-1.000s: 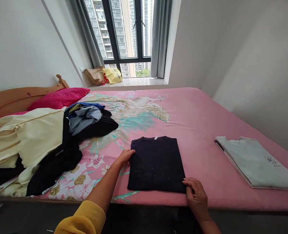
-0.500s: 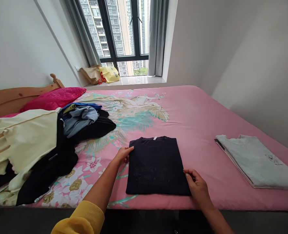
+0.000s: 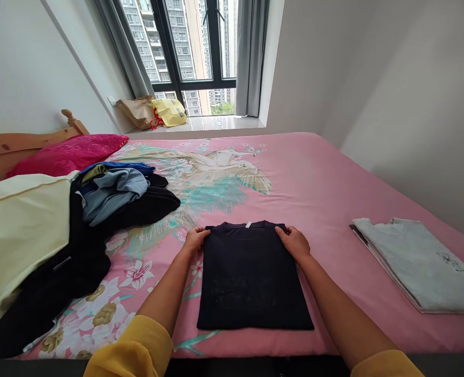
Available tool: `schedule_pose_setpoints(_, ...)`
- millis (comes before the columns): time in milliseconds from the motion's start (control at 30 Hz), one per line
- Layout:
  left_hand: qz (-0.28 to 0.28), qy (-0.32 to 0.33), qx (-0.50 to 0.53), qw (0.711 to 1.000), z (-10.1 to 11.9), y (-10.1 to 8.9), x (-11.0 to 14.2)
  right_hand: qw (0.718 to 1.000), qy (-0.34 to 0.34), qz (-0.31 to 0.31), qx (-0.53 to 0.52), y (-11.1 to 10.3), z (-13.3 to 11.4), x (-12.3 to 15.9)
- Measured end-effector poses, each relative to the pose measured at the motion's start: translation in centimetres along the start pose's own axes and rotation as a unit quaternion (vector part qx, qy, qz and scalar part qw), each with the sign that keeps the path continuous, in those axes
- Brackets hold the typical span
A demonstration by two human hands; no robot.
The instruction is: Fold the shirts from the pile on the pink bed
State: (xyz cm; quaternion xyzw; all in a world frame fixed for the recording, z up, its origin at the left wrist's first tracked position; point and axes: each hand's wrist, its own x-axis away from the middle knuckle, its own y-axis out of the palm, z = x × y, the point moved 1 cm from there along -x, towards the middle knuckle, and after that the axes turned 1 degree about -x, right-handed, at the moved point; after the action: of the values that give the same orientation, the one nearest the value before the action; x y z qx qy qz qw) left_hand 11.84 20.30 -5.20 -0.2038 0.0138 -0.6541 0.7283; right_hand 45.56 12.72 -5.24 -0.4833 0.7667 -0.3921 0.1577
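A black T-shirt (image 3: 253,277), folded into a neat rectangle, lies flat near the front edge of the bed with its collar facing away from me. My left hand (image 3: 195,240) pinches its far left corner between thumb and fingers. At the far right corner, my right hand (image 3: 294,242) grips the shirt in the same way, thumb on top. The fingers under the cloth are partly hidden.
Folded light grey shirts (image 3: 420,262) lie stacked at the right. A loose heap of clothes, with a cream garment (image 3: 27,225) and a blue one (image 3: 116,191), covers the left side. Behind it are a magenta pillow (image 3: 70,154) and bags (image 3: 169,112) on the windowsill.
My right hand has gone from the shirt's right side up to its far right corner. My left hand has shifted slightly to the far left corner. The view has moved a little.
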Motion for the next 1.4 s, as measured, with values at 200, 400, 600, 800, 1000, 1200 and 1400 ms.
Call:
schedule_pose_setpoints(200, 0.101, 0.065, -0.061, 0.991, -1.0, 0.6, -0.7, 0.998, -0.002, 0.065, -0.013, 1.7, 0.8, -1.8)
schedule_pose_setpoints(400, 0.16, 0.103, -0.126, 0.974, -0.1, 0.1, 0.3, 0.983, -0.002, 0.131, -0.126, 1.5, 1.9, -1.2)
schedule_pose_setpoints(600, 0.005, 0.366, -0.291, 0.884, 1.3, 2.2, 8.6, 0.956, -0.058, 0.179, -0.224, 1.4, 1.6, 3.0)
schedule_pose_setpoints(800, -0.05, 0.304, -0.488, 0.817, -1.3, 2.3, 10.4, 0.955, -0.281, 0.001, 0.094, 3.6, -0.9, 8.1)
schedule_pose_setpoints(1000, 0.029, 0.209, -0.474, 0.855, -2.9, -0.1, 9.5, 0.978, -0.195, 0.068, 0.039, 2.2, 2.3, 8.0)
schedule_pose_setpoints(1200, 0.053, 0.232, -0.42, 0.876, -4.8, -0.8, 16.5, 0.97, -0.131, 0.081, -0.189, -0.3, 6.4, 13.9)
schedule_pose_setpoints(1400, 0.077, 0.14, -0.352, 0.922, -5.4, -2.3, 21.5, 0.961, -0.081, 0.083, -0.251, -0.8, 8.2, 21.2)
